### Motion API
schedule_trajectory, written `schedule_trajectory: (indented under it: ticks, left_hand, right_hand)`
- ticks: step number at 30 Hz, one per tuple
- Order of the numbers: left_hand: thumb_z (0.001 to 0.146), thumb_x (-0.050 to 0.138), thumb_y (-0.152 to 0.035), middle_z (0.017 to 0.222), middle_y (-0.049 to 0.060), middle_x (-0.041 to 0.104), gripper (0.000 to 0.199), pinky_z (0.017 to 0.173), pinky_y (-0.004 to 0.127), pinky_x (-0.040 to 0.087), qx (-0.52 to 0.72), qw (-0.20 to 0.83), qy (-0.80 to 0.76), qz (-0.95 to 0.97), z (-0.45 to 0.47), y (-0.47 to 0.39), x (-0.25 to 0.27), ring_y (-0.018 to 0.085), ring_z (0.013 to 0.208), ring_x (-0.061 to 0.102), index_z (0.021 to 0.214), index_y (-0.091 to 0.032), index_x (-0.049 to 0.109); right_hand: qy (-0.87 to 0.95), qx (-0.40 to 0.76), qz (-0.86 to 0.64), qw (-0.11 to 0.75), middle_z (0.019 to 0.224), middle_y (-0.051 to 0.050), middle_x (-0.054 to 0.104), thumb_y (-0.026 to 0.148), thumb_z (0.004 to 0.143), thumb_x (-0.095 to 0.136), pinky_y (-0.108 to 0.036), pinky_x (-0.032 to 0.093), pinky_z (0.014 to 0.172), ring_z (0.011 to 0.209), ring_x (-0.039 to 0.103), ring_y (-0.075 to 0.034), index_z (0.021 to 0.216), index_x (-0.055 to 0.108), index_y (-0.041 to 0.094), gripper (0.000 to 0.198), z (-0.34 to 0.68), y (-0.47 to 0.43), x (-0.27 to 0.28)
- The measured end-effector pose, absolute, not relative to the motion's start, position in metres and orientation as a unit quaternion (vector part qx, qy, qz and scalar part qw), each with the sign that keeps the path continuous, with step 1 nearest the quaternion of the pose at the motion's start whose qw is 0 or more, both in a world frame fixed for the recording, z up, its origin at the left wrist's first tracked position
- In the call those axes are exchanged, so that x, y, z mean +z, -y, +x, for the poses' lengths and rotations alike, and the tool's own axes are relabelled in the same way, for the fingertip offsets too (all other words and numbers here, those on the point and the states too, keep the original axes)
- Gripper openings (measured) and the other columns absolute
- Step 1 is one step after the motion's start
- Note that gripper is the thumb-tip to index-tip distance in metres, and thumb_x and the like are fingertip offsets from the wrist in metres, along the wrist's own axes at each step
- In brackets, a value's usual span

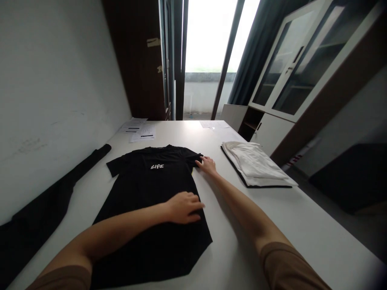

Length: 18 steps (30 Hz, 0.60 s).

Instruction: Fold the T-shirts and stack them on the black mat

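Note:
A black T-shirt [151, 193] with small white lettering on its chest lies spread on the white table, collar at the far end. My right hand [207, 165] is at the end of the right-hand sleeve, its fingers closed on the cuff. Over the right side of the shirt's body is my left hand [185, 207], fingers loosely apart and thumb out, holding nothing. Whether its fingertips press on the cloth I cannot tell. A bit of yellow shows at the shirt's edge under the sleeve.
Folded white and black clothes [254, 163] are stacked on the table [302, 217] at the right. Another dark garment [51, 205] stretches along the left wall. Papers [143, 132] lie at the far left, with more sheets [214, 124] at the far edge. A glass-door cabinet [290, 68] stands right.

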<state>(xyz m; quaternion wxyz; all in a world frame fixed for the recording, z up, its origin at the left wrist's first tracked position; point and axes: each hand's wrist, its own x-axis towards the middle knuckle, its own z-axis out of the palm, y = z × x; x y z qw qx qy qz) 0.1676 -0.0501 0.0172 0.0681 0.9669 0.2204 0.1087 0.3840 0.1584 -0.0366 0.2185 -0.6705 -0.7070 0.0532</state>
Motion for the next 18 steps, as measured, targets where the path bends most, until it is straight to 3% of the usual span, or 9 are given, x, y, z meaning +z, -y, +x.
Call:
schedule_trajectory:
  ticks: [2, 4, 8, 11, 14, 16, 18]
  left_hand:
    - [0.092, 0.055, -0.067, 0.103, 0.009, 0.068, 0.063, 0.075, 0.036, 0.051, 0.081, 0.067, -0.156, 0.982, 0.194, 0.094, 0.020, 0.026, 0.088, 0.067, 0.139, -0.024, 0.055]
    - [0.090, 0.058, -0.068, 0.097, 0.010, 0.068, 0.062, 0.067, 0.036, 0.050, 0.050, 0.065, -0.147, 0.986, 0.209, 0.122, 0.023, 0.026, 0.081, 0.067, 0.129, -0.020, 0.059]
    - [0.095, 0.059, -0.032, 0.091, 0.007, 0.069, 0.015, 0.061, 0.033, 0.048, -0.010, 0.120, -0.200, 0.972, 0.210, 0.126, 0.035, 0.022, 0.072, 0.067, 0.103, -0.020, 0.061]
    - [0.098, 0.054, -0.026, 0.090, 0.003, 0.066, 0.006, 0.069, 0.028, 0.048, 0.048, 0.345, -0.204, 0.915, 0.195, 0.105, 0.050, 0.016, 0.076, 0.063, 0.097, -0.021, 0.057]
    - [0.103, 0.052, -0.039, 0.089, 0.001, 0.060, 0.022, 0.078, 0.026, 0.048, 0.151, 0.597, -0.172, 0.769, 0.176, 0.088, 0.060, 0.013, 0.082, 0.058, 0.094, -0.020, 0.053]
    - [0.100, 0.057, -0.050, 0.089, 0.001, 0.058, 0.032, 0.081, 0.028, 0.048, 0.177, 0.682, -0.165, 0.691, 0.167, 0.083, 0.059, 0.014, 0.083, 0.056, 0.094, -0.019, 0.053]
    - [0.098, 0.059, -0.052, 0.090, 0.001, 0.059, 0.033, 0.083, 0.029, 0.049, 0.166, 0.695, -0.179, 0.677, 0.162, 0.083, 0.053, 0.014, 0.085, 0.057, 0.099, -0.019, 0.055]
  right_hand:
    - [0.715, 0.062, -0.652, 0.244, 0.127, -0.011, 0.067, 0.052, 0.095, 0.061, -0.037, 0.043, 0.101, 0.118, 0.059, -0.028, 0.141, 0.061, 0.026, 0.053, 0.369, -0.159, -0.035]
    - [0.722, 0.070, -0.642, 0.248, 0.120, -0.009, 0.071, 0.044, 0.094, 0.063, -0.035, 0.046, 0.095, 0.109, 0.063, -0.026, 0.144, 0.058, 0.027, 0.054, 0.360, -0.159, -0.034]
    - [0.740, 0.106, -0.629, 0.213, 0.112, -0.003, 0.075, 0.027, 0.092, 0.061, -0.032, 0.046, 0.093, 0.102, 0.067, -0.023, 0.125, 0.072, 0.031, 0.034, 0.354, -0.162, -0.031]
    - [0.730, 0.138, -0.616, 0.262, 0.113, -0.002, 0.076, 0.022, 0.091, 0.057, -0.030, 0.047, 0.096, 0.105, 0.068, -0.021, 0.111, 0.077, 0.029, 0.029, 0.358, -0.171, -0.027]
    - [0.695, 0.155, -0.600, 0.365, 0.112, -0.003, 0.076, 0.022, 0.090, 0.054, -0.030, 0.047, 0.099, 0.106, 0.067, -0.020, 0.107, 0.078, 0.026, 0.030, 0.366, -0.181, -0.024]
    - [0.657, 0.174, -0.599, 0.424, 0.109, -0.005, 0.075, 0.024, 0.089, 0.054, -0.031, 0.048, 0.098, 0.103, 0.067, -0.020, 0.106, 0.078, 0.023, 0.030, 0.372, -0.186, -0.024]
    - [0.604, 0.209, -0.617, 0.460, 0.106, -0.007, 0.075, 0.031, 0.088, 0.055, -0.032, 0.051, 0.094, 0.099, 0.068, -0.021, 0.109, 0.077, 0.021, 0.031, 0.377, -0.189, -0.025]
